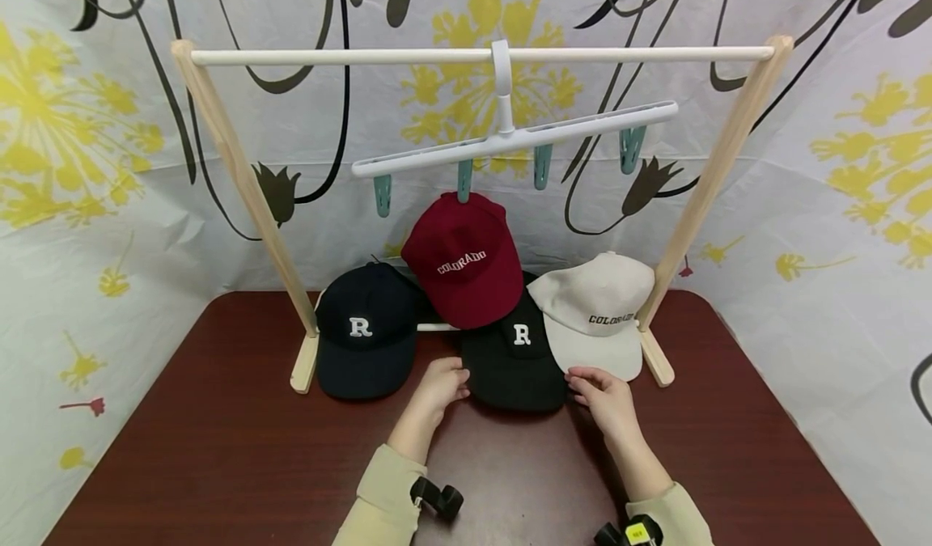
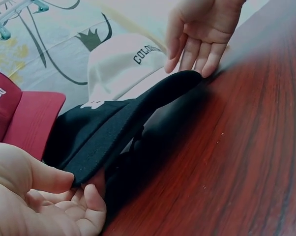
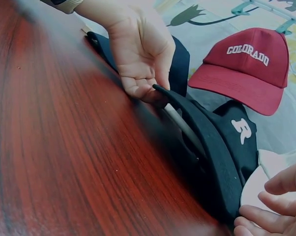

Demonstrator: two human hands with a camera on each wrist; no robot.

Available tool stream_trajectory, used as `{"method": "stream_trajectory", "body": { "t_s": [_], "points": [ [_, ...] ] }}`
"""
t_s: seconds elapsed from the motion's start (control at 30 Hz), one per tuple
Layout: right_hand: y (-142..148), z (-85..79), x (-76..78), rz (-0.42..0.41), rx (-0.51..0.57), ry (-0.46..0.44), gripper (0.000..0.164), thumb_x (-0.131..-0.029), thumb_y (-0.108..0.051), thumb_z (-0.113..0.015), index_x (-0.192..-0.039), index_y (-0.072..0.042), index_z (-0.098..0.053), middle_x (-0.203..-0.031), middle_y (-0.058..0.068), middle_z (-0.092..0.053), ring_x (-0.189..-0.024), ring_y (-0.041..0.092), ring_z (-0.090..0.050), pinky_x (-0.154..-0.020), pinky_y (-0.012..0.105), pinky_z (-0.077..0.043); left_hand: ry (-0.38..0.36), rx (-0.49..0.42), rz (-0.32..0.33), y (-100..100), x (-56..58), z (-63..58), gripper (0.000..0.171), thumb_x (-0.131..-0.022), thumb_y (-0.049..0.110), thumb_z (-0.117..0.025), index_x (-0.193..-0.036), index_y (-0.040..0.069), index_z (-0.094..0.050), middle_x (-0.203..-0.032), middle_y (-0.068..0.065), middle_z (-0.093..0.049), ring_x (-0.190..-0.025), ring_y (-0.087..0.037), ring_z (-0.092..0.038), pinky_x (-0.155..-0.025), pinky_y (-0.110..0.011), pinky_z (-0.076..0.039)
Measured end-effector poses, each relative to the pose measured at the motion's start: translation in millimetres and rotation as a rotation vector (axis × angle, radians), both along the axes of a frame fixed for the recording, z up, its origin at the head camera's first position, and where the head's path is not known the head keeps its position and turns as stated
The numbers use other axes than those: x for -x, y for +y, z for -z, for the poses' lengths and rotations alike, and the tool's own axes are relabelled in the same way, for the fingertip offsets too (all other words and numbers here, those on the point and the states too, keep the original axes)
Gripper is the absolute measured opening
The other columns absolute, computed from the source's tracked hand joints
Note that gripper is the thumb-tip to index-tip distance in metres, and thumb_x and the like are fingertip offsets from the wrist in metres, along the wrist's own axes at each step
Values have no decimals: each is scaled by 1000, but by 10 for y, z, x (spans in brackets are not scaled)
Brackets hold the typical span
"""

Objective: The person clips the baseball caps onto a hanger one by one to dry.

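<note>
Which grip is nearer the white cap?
Right. The right grip is just in front of the white cap, by its brim; the left grip is farther off, across the black cap's brim.

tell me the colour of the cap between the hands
The cap is black with a white R, clearest in the head view.

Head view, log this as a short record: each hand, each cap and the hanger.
Left hand: pinches black cap brim's left corner
Right hand: touches that brim's right corner
Red cap: clipped under hanger
Navy cap: left of black cap
Cream cap: right, partly overlapping black cap
Hanger: white, tilted, right end higher, hooked on rail
</note>
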State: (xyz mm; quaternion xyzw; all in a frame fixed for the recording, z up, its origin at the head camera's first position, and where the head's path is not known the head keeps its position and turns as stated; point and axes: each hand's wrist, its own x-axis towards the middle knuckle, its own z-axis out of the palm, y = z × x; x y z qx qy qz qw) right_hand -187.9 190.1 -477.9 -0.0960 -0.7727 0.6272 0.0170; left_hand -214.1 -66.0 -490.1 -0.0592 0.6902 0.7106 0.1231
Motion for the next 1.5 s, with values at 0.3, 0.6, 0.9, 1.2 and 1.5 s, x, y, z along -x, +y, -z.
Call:
{"method": "stream_trajectory", "body": {
  "t_s": [0.3, 0.6, 0.9, 1.2, 1.5],
  "points": [
    [-32, 33, 3, -30, 88, -17, 29, -95, 1, -54, -118, 18, -55, -105, 24, -65, -85, 19, -68, -73, 31, -55, -11, -4, 12, -122, -4, 0, 49, -93, -7, -45, -137, -22, -29, -140, -36, -29, -90, -24, -49, -77, -35, -51],
    [-106, 90, 3, -89, 110, -40, 34, -91, 4, -59, -121, 18, -52, -100, 21, -66, -75, 14, -65, -69, 31, -56, -21, -35, 43, -210, -34, -27, 49, -94, -7, -45, -137, -23, -27, -141, -39, -27, -96, -28, -50, -77, -35, -51],
    [-164, 87, 24, -86, 101, -23, 40, -86, 6, -65, -123, 16, -52, -94, 16, -66, -73, 12, -65, -67, 29, -55, 1, -50, 45, -311, -63, -73, 50, -93, -7, -45, -137, -23, -26, -136, -41, -33, -90, -24, -51, -75, -32, -50],
    [-256, 14, 26, -88, 131, -22, 45, -85, 6, -66, -126, 15, -50, -91, 13, -64, -72, 10, -63, -68, 27, -54, 26, -34, 66, -426, -73, -135, 49, -95, -6, -44, -137, -23, -25, -135, -41, -34, -97, -25, -50, -80, -36, -50],
    [-364, 6, 71, -111, 135, -12, 42, -83, 8, -66, -123, 14, -53, -87, 12, -63, -71, 12, -63, -68, 29, -55, 37, -39, 59, -573, -79, -215, 46, -94, -8, -45, -134, -23, -30, -121, -32, -45, -87, -22, -52, -76, -33, -49]
  ]
}}
